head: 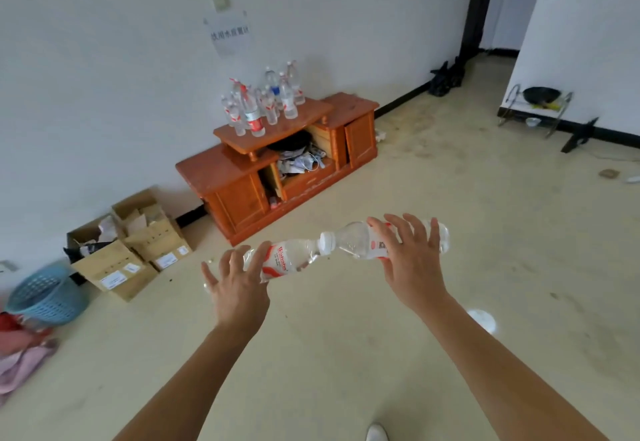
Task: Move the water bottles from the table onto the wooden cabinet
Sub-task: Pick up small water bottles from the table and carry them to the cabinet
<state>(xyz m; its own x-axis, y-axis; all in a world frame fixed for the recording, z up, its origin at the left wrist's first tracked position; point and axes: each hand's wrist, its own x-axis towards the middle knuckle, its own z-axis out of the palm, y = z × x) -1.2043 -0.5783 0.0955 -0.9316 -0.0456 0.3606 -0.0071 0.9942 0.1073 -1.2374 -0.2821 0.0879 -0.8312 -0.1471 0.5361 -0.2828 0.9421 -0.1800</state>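
Floor (450, 232) spreads pale; wooden cabinet (277, 177) against the wall carries clustered bottles (263, 104) on its raised top. Left hand (239, 284) grasps one bottle (287, 260), right hand (412, 260) another (356, 241), both held above the floor, caps nearly touching.

blue basket (45, 297) blurred, wall sign (230, 36) text unreadable

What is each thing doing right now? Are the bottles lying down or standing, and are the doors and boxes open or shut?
Left hand: holding a clear plastic bottle with a red-and-white label, lying sideways.
Right hand: holding a second clear bottle with a white cap, sideways, capped.
Cluster of clear bottles: upright on the orange wooden cabinet.
Cabinet's right door: ajar.
Cardboard boxes: open.
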